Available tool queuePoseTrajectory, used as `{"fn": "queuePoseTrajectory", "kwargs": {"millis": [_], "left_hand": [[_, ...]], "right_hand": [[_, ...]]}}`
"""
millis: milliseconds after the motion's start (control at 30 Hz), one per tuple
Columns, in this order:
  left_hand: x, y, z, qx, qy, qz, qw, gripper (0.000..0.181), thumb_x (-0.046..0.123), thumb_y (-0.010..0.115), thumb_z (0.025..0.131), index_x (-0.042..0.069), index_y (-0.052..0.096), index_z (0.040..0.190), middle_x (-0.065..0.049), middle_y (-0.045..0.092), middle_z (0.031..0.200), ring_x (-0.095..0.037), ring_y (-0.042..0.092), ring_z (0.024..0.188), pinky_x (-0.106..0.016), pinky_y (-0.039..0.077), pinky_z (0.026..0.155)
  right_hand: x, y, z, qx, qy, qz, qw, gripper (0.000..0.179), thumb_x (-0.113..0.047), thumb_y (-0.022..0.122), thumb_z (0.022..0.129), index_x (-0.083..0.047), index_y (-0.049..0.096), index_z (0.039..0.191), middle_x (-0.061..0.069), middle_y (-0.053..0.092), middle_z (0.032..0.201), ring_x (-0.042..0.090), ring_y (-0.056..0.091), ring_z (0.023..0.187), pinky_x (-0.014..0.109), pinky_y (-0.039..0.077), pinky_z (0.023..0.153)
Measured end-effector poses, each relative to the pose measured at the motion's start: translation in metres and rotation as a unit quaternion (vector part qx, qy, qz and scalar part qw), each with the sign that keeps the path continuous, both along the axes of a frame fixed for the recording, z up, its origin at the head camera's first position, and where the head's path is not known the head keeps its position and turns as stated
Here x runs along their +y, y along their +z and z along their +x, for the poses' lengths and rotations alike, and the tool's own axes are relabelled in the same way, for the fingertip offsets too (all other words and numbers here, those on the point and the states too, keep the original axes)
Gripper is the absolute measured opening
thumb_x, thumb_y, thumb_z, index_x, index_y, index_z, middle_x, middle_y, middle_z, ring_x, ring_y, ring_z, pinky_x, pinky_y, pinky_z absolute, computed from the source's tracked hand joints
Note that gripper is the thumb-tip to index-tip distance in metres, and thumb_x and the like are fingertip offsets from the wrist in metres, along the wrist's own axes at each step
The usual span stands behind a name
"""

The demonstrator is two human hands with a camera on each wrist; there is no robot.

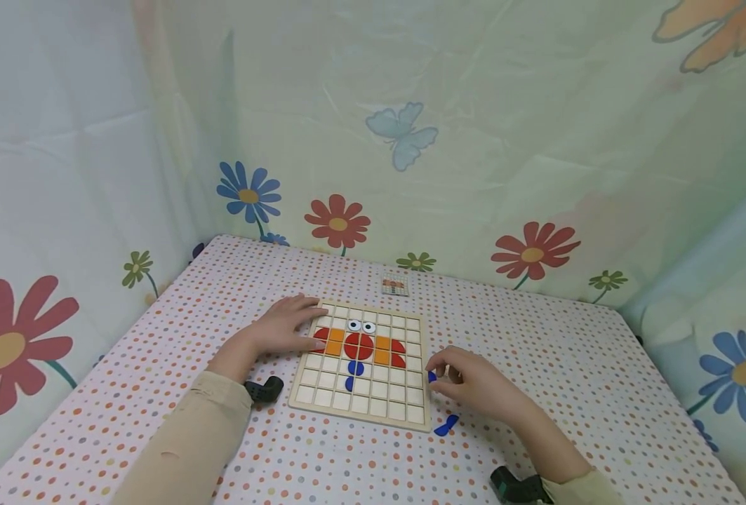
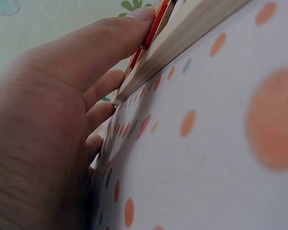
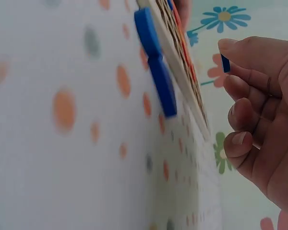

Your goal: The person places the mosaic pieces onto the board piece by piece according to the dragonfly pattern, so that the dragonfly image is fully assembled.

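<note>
A wooden grid board [image 1: 369,407] lies flat on the table, its cells partly filled with red, orange, blue and eye-patterned tiles. My left hand [image 1: 282,325] rests on the board's left edge, the thumb touching it beside the red tiles [image 1: 322,337]; in the left wrist view its fingers lie along the wooden side. Off the board's right edge, my right hand [image 1: 474,379] pinches a small blue tile [image 3: 225,63] between thumb and index finger. Just below that hand, blue pieces [image 1: 446,425] lie on the cloth by the board's lower right corner.
Behind the board lies a small pattern card [image 1: 395,285] with a coloured picture on a grid. The table wears a dotted cloth [image 1: 322,463]. A flowered curtain [image 1: 448,210] stands behind it and at both sides. Each wrist carries a dark camera mount [image 1: 264,390].
</note>
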State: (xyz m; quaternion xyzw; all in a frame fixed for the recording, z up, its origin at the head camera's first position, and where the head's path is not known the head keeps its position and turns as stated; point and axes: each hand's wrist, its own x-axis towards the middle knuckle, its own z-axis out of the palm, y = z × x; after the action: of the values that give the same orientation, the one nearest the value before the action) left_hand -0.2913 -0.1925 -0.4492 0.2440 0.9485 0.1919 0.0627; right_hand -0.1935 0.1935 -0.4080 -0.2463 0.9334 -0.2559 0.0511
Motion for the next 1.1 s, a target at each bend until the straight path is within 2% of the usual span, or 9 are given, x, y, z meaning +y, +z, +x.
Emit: {"fn": "queuePoseTrajectory", "kwargs": {"millis": [500, 833, 1100], "left_hand": [[0.002, 0.001, -0.001, -0.003, 0.009, -0.006, 0.9999, 0.079, 0.065, 0.062, 0.085, 0.029, 0.04, 0.152, -0.002, 0.027, 0.163, -0.033, 0.011, 0.154, -0.056, 0.01, 0.125], [0.002, 0.004, 0.001, -0.002, 0.003, -0.008, 1.0, 0.079, 0.066, 0.061, 0.085, 0.028, 0.041, 0.152, -0.004, 0.028, 0.163, -0.034, 0.012, 0.154, -0.057, 0.01, 0.124], [0.0, 0.004, 0.001, -0.004, 0.004, -0.002, 1.0, 0.079, 0.066, 0.061, 0.085, 0.029, 0.041, 0.152, -0.004, 0.027, 0.163, -0.034, 0.012, 0.154, -0.057, 0.009, 0.124]], "right_hand": [[-0.059, 0.005, -0.009, -0.016, 0.014, -0.006, 0.9998, 0.017, -0.025, 0.074, 0.089, -0.021, 0.068, 0.105, -0.013, 0.058, 0.087, 0.01, 0.051, 0.075, 0.023, 0.046, 0.062], [-0.097, -0.002, -0.012, -0.03, 0.03, -0.004, 0.9991, 0.017, -0.024, 0.076, 0.088, -0.018, 0.07, 0.102, -0.012, 0.06, 0.085, 0.009, 0.05, 0.07, 0.024, 0.045, 0.061], [-0.111, -0.008, -0.01, -0.051, 0.028, -0.011, 0.9982, 0.016, -0.025, 0.077, 0.087, -0.018, 0.069, 0.098, -0.01, 0.06, 0.084, 0.009, 0.052, 0.073, 0.024, 0.046, 0.064]]}}
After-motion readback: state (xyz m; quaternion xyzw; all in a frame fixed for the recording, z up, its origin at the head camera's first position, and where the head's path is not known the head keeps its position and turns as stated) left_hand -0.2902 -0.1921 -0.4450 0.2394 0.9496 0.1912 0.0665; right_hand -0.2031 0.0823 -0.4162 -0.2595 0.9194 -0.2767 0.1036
